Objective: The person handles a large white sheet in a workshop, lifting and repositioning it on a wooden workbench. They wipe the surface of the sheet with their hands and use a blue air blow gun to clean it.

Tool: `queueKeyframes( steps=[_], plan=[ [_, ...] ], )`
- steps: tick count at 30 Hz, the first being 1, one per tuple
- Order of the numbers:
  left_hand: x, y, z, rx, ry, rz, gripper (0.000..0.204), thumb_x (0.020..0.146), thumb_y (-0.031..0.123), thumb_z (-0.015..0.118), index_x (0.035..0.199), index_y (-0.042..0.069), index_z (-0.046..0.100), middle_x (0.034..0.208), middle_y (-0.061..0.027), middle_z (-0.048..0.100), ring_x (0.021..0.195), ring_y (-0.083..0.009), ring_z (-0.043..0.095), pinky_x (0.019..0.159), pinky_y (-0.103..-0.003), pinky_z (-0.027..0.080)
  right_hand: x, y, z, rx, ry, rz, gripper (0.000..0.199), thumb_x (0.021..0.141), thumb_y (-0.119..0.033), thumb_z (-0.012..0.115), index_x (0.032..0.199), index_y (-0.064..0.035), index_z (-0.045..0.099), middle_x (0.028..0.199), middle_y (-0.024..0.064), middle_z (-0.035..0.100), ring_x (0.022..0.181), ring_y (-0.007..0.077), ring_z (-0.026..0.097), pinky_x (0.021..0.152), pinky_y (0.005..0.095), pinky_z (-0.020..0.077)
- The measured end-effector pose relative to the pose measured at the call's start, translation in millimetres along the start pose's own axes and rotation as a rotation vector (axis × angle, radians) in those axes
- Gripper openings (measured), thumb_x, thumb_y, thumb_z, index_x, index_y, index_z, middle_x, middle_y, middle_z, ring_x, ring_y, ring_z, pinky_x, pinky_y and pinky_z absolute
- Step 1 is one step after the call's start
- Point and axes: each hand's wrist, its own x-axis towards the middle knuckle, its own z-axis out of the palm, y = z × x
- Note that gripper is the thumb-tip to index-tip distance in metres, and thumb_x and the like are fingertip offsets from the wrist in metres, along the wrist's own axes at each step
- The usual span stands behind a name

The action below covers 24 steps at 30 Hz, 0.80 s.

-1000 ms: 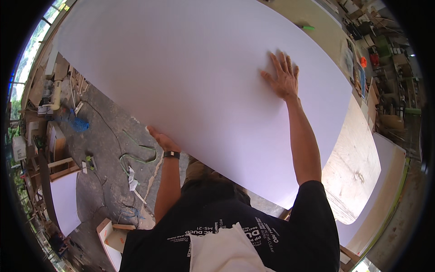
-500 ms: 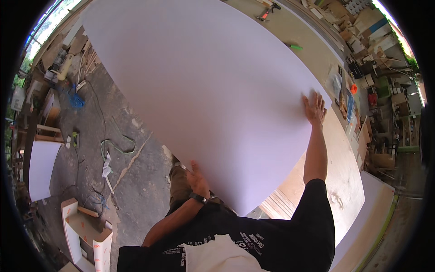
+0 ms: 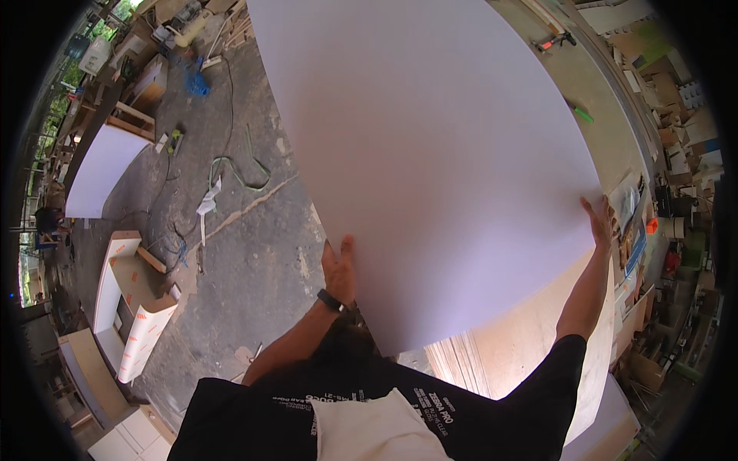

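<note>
A large white sheet spans the middle of the view, its near corner pointing at my body. My left hand grips the sheet's left edge, thumb on the top face and the fingers partly hidden at the edge. On the opposite edge, my right hand has its thumb on the top face while the other fingers curl over the side. Beneath the sheet's near right part, a pale wooden panel shows, with a layered stack edge beside it.
A hammer and a green-handled tool rest on the tan board beyond the sheet. To the left, the grey concrete floor holds a green strap, a white-and-brown frame piece and a blue coil. Wood offcuts crowd the right.
My right hand, earlier spread flat on top near the right edge, now grips that edge. My left hand holds the left edge more firmly. The view has turned, shifting the surroundings.
</note>
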Motion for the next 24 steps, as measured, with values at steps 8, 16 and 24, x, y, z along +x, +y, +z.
queueKeyframes(
  steps=[8, 16, 24],
  plan=[
    [-12.0, 1.3, -5.7, 0.161, 0.254, -0.143, 0.068, 0.091, 0.053, 0.073, 0.125, -0.002, 0.05, 0.107, -0.0148, 0.069, 0.09, -0.0216, 0.07, 0.078, -0.033, 0.059, 2.0, 5.0, 26.5, -0.156, 0.116, 0.105, 0.114, 0.079, -0.095, 0.033, 0.163, -0.0195, 0.021, 0.166, 0.018, 0.022, 0.153, 0.042, 0.017, 0.119, 0.0673, 0.003],
    [-80.2, -41.3, 10.3, 0.579, 0.371, 0.031, 0.078, 0.095, 0.07, 0.053, 0.121, -0.004, 0.05, 0.107, -0.0276, 0.07, 0.095, -0.0382, 0.072, 0.085, -0.046, 0.057, 12.9, 7.1, 43.9, -0.157, 0.23, 0.036, 0.116, 0.08, -0.096, 0.025, 0.16, -0.0125, 0.027, 0.162, 0.021, 0.027, 0.15, 0.0379, 0.024, 0.119, 0.0594, 0.011],
    [-50.0, -102.3, 24.3, 0.357, 0.348, -0.079, 0.073, 0.1, 0.069, 0.04, 0.117, -0.001, 0.051, 0.118, -0.0248, 0.065, 0.109, -0.0314, 0.065, 0.096, -0.043, 0.049, 16.5, 14.7, 48.4, -0.099, 0.251, 0.001, 0.115, 0.082, -0.094, 0.028, 0.161, -0.0096, 0.025, 0.16, 0.025, 0.029, 0.149, 0.0387, 0.027, 0.119, 0.0534, 0.0187]
  ],
)
